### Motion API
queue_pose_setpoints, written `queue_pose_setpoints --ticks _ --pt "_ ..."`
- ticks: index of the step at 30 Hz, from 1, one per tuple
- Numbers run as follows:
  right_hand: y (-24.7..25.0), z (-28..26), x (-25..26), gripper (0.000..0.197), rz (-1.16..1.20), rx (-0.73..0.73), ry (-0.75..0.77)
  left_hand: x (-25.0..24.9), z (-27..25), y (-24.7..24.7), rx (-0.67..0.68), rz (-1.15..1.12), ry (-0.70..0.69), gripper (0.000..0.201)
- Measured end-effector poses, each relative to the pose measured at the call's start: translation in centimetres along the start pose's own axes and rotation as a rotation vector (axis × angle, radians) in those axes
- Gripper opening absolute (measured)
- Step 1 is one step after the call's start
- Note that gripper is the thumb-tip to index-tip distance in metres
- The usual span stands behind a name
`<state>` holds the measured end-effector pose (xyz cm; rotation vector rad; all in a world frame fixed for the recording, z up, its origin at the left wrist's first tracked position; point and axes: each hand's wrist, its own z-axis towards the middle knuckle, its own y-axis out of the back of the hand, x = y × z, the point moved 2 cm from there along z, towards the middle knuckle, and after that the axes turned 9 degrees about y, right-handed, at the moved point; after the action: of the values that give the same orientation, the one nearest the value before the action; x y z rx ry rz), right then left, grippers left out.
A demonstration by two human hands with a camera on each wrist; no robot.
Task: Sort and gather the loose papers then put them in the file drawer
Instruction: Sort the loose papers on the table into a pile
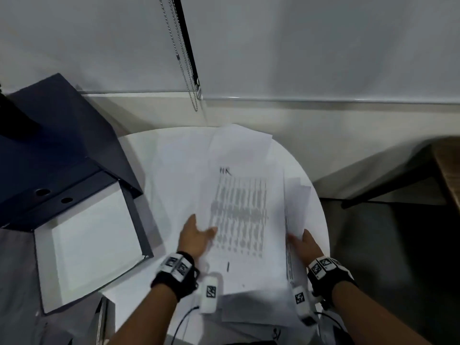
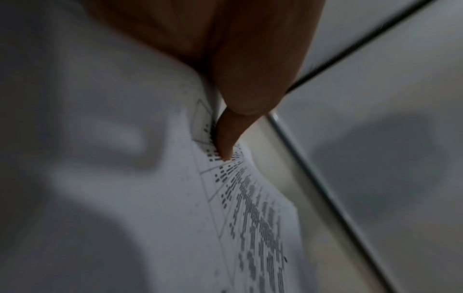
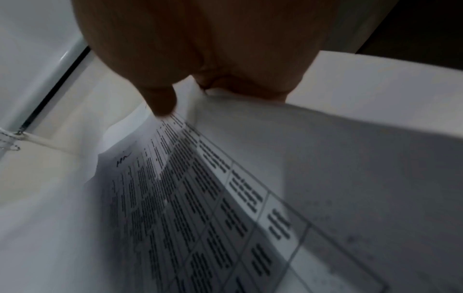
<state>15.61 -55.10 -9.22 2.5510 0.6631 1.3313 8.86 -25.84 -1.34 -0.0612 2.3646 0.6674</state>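
Loose white papers cover a round white table (image 1: 161,158). On top lies a printed sheet (image 1: 242,212) marked "HR". My left hand (image 1: 196,235) pinches its left edge, thumb on top and fingers beneath; in the left wrist view the fingers (image 2: 226,138) close on the printed sheet (image 2: 250,208). My right hand (image 1: 302,245) grips a small stack of sheets (image 1: 296,207) at the pile's right side, and its thumb (image 3: 160,99) presses on the printed page (image 3: 188,198). The dark blue file drawer (image 1: 139,220) stands open at the left, with white paper inside.
A dark blue cabinet top (image 1: 62,135) rises behind the drawer. Bead chains (image 1: 184,53) of a window blind hang over the sill at the back. A wooden desk (image 1: 448,170) stands at the right, with dark floor below it. More sheets overhang the table's near edge.
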Motion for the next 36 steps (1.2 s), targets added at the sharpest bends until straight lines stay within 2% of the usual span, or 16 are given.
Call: queue_pose_setpoints --ticks 1,3,5,8,11,14,17,18,19,20,22,24,27,29,32,36 --pt "0.0 0.0 0.0 0.065 0.082 -0.013 -0.021 0.7 -0.5 -1.5 0.010 0.073 0.042 0.055" --pt "0.1 0.1 0.0 0.083 0.184 -0.009 -0.033 2.0 -0.7 -4.1 0.054 0.217 0.046 0.029" --pt "0.0 -0.1 0.1 0.079 0.167 0.037 0.051 3.2 -0.3 -6.0 0.095 0.308 -0.001 0.022" --pt "0.1 -0.5 -0.2 0.077 0.154 0.079 0.130 3.6 -0.3 -7.5 0.131 0.402 -0.068 0.031" --pt "0.8 -0.3 -0.6 0.069 0.151 0.111 0.272 3.4 0.5 -7.0 0.081 0.431 -0.085 0.057" --pt "1.9 -1.5 2.4 0.061 0.156 0.131 0.374 2.6 2.3 -4.5 -0.011 0.158 -0.094 0.073" --pt "3.0 -2.7 6.5 0.055 0.129 0.159 0.458 1.0 2.8 -1.9 0.183 -0.241 0.034 0.095" --pt "3.2 -2.9 7.7 0.053 0.129 0.162 0.489 0.0 2.6 -1.0 0.271 -0.315 0.034 0.086" --pt "3.4 -3.2 9.0 0.051 0.134 0.165 0.533 -1.3 1.8 -0.2 0.332 -0.342 0.001 0.064" --pt "3.4 -3.4 10.2 0.049 0.131 0.162 0.574 -2.4 1.2 0.5 0.302 -0.315 -0.051 0.049" --pt "3.2 -4.0 12.3 0.048 0.157 0.149 0.634 -4.7 -0.3 1.7 0.183 -0.292 -0.203 0.044" --pt "2.6 -4.7 13.8 0.050 0.184 0.117 0.693 -6.8 -2.2 2.6 0.086 -0.424 -0.367 0.014" --pt "1.5 -4.9 14.7 0.032 0.143 0.024 0.737 -7.8 -4.2 3.9 -0.013 -0.569 -0.472 0.029" --pt "0.4 -4.7 14.2 0.010 0.092 -0.016 0.724 -6.8 -4.2 4.1 -0.039 -0.590 -0.468 0.041" --pt "-1.0 -4.3 13.0 0.043 0.124 0.017 0.661 -4.6 -3.2 3.9 -0.018 -0.582 -0.387 0.047" --pt "-2.0 -4.0 12.5 0.037 0.075 0.030 0.627 -3.0 -1.9 3.7 -0.052 -0.510 -0.336 0.042"
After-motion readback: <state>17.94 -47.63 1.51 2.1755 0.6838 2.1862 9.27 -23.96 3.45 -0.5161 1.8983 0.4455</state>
